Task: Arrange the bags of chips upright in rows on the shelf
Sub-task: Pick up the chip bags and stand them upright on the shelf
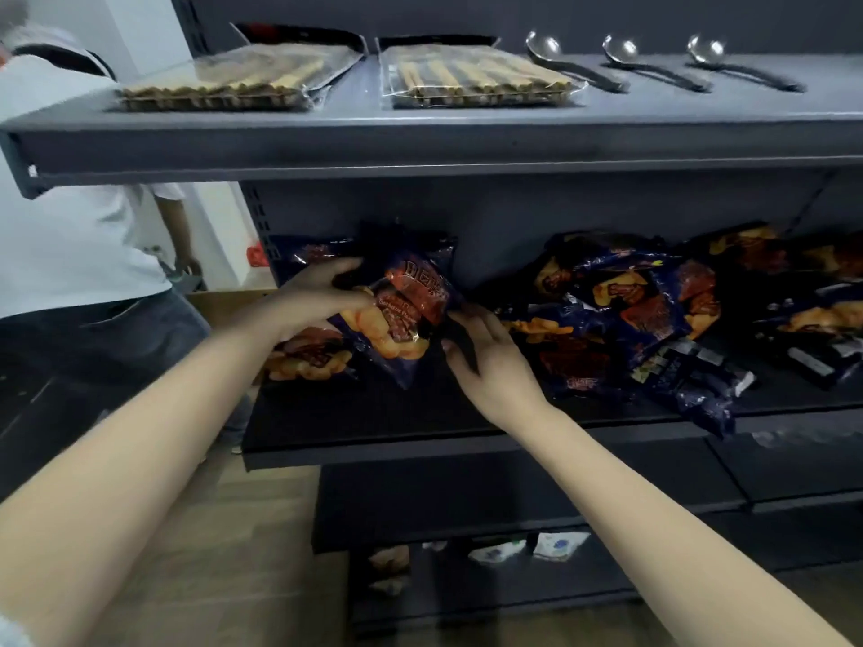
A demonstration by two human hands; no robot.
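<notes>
If the bag of chips (406, 315) is let go while it leans like this, I think it will flop down flat. It is puffy and slippery, and it is tilted, with 1 corner pointing down at the front edge of the shelf (420, 441). It sits near the left end of that shelf, toward the back. Squeezing too hard could also crush the chips inside.

Just under it and to the left lies another bag (308, 359), flat on the shelf. A bump could push that bag off the left end, because it is close to that edge.

The left hand (322, 291) grips the top left part of the tilted bag, with its fingers curled over the top and its thumb on the front. The right hand (485, 352) is half open, and its fingertips touch the bag's right side. I cannot tell if it pinches the bag or only steadies it.

Farther right, a messy heap of bags (630, 315) lies flat. 1 of them hangs over the front edge and could slide off.
</notes>
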